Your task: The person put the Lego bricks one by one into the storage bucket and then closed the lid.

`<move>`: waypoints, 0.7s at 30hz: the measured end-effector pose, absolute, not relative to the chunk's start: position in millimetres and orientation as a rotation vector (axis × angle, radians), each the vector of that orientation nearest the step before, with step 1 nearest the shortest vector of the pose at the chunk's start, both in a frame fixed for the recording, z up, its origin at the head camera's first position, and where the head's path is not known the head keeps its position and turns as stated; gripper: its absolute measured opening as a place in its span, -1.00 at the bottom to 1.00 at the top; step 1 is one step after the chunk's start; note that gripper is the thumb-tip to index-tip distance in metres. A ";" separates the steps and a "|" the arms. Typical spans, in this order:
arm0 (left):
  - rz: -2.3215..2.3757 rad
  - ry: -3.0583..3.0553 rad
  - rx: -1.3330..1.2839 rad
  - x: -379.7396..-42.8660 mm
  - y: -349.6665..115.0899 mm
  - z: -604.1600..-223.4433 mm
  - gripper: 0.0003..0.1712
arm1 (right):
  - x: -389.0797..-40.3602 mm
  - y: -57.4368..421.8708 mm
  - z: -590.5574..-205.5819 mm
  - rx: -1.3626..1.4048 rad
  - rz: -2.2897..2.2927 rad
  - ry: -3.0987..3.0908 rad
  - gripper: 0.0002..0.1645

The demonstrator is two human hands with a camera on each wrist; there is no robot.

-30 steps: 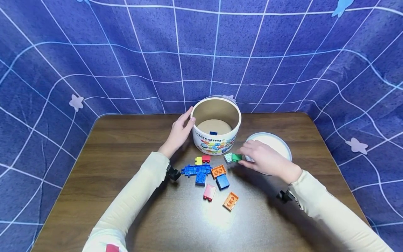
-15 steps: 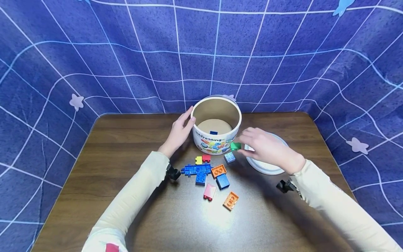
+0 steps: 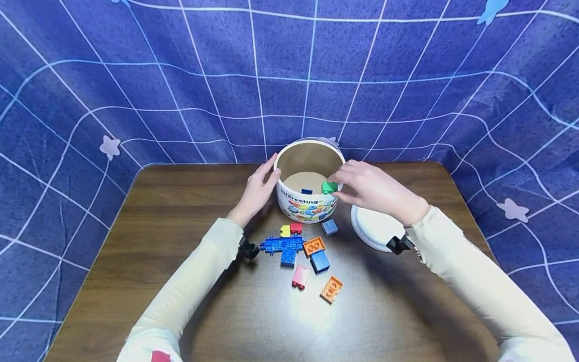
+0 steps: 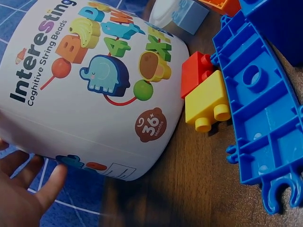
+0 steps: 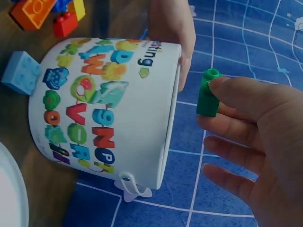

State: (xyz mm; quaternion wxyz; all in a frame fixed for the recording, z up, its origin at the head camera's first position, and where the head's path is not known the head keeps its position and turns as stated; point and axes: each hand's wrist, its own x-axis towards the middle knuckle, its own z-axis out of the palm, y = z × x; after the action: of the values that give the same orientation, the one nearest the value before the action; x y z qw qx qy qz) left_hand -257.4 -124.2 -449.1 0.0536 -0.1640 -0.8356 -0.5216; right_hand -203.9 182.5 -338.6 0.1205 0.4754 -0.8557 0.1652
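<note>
My right hand (image 3: pixel 372 188) pinches a green toy brick (image 5: pixel 208 98) between thumb and fingers. In the head view the brick overlaps the mouth of a white round tub (image 3: pixel 302 208) with printed letters and animals. My left hand (image 3: pixel 256 193) touches the tub's left side with its fingers extended, thumb close to the rim. One dark blue piece (image 3: pixel 306 191) lies inside on the tub's floor. A light blue brick (image 3: pixel 329 227) lies close in front of the tub, with a yellow brick (image 4: pixel 207 101) and a red brick (image 4: pixel 194 74) to its left.
Before the tub lie a blue toy wagon base (image 3: pixel 273 245), blue bricks (image 3: pixel 288 257) (image 3: pixel 320 261), orange bricks (image 3: pixel 314 246) (image 3: pixel 332 289) and a pinkish-red brick (image 3: pixel 300 276). A white round lid (image 3: pixel 373 229) lies right of the tub. A blue curtain (image 3: pixel 289 90) hangs behind the wooden table (image 3: pixel 181 201).
My right hand has lifted the green brick from beside the light blue brick and brought it up and left to the tub's mouth. My left hand has stayed on the tub.
</note>
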 end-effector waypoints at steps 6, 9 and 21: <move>-1.549 -2.520 -0.506 -260.9 -123.7 -452.9 -0.37 | -218.4 172.9 -335.8 1.365 0.495 -2.565 -0.77; -1.541 -2.512 -0.511 -262.9 -123.7 -454.7 -0.37 | -227.8 169.0 -335.9 1.343 0.496 -2.603 -0.78; -1.567 -2.523 -0.521 -259.6 -124.2 -452.1 -0.36 | -261.8 160.3 -341.8 1.264 0.483 -2.738 -0.77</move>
State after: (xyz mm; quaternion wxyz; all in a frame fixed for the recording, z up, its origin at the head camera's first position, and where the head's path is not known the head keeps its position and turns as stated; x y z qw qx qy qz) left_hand -259.6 -124.2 -452.1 0.0629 -0.1723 -0.8350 -0.5187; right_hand -261.8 160.3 -341.8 0.0436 0.4133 -0.8957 0.1580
